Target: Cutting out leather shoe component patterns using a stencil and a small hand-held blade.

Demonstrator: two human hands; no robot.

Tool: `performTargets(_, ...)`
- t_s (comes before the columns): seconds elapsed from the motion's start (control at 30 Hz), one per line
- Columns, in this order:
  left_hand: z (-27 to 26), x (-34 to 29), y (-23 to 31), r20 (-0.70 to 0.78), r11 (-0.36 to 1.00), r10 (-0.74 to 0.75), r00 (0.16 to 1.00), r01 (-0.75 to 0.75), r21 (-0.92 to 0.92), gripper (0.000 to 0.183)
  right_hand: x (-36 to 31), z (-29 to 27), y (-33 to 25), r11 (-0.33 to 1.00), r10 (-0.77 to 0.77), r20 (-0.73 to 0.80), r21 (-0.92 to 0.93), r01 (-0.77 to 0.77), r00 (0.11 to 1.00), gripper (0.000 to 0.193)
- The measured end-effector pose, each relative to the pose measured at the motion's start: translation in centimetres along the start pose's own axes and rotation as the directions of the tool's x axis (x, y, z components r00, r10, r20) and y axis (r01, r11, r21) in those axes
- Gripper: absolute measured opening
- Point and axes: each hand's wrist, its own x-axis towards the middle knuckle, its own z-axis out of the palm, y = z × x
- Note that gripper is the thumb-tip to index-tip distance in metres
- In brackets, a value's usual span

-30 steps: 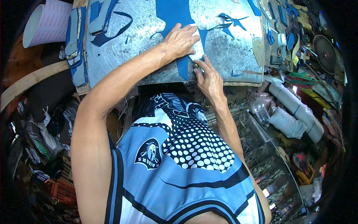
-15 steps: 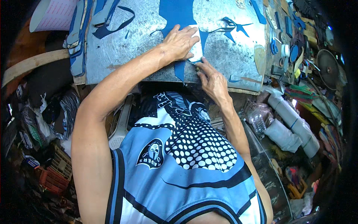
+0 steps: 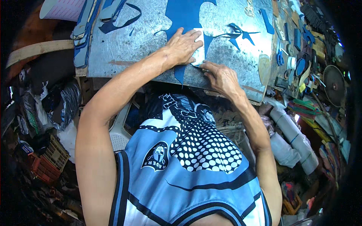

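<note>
My left hand lies with spread fingers on a white template piece, pressing it onto a sheet of blue material. The blue sheet has cut, irregular edges, and a pointed strip of it hangs toward the table's near edge. Just right of the template's near end, my right hand is closed around a thin blade-like tool. Only its narrow tip shows at the template's lower corner; the fingers hide the rest.
Scuffed metal covers the worktable. Blue offcuts lie to the right, a curved dark strip to the left. Stacked blue-grey pieces line the left edge. At right are blue-handled scissors, a tape roll and a fan.
My right hand has shifted slightly right and nearer me, its elbow swinging outward. My left hand stays on the template. The whole view has shifted a little.
</note>
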Motion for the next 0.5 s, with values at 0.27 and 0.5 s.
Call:
performTargets(0.27,0.0,0.1,1.1,0.005,0.999,-0.025,1.000,0.026,-0.038,0.051,1.7,-2.7,1.4,0.983,-0.166,0.116,-0.055,0.173,0.979,0.026)
performTargets(0.5,0.8,-0.1,1.7,-0.009,0.997,-0.045,0.999,0.044,-0.065,0.039,2.9,-3.3,2.3,0.968,-0.193,0.196,-0.119,0.219,0.961,0.031)
